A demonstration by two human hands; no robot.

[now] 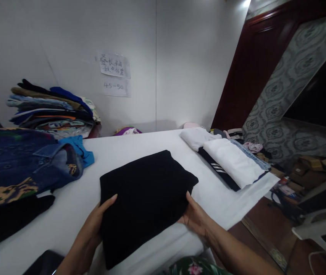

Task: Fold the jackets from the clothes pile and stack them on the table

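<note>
A folded black garment lies across the front middle of the white table, its near edge lifted a little. My left hand grips its left side, thumb on top and the other fingers hidden underneath. At the right edge my right hand holds it the same way, thumb above and fingers below. The cloth looks plain; which kind of garment it is cannot be made out.
To the left lie a denim jacket and black cloth. Behind them rises a stack of folded clothes. Folded white and dark striped clothes rest on the right. A white stool stands beyond the table.
</note>
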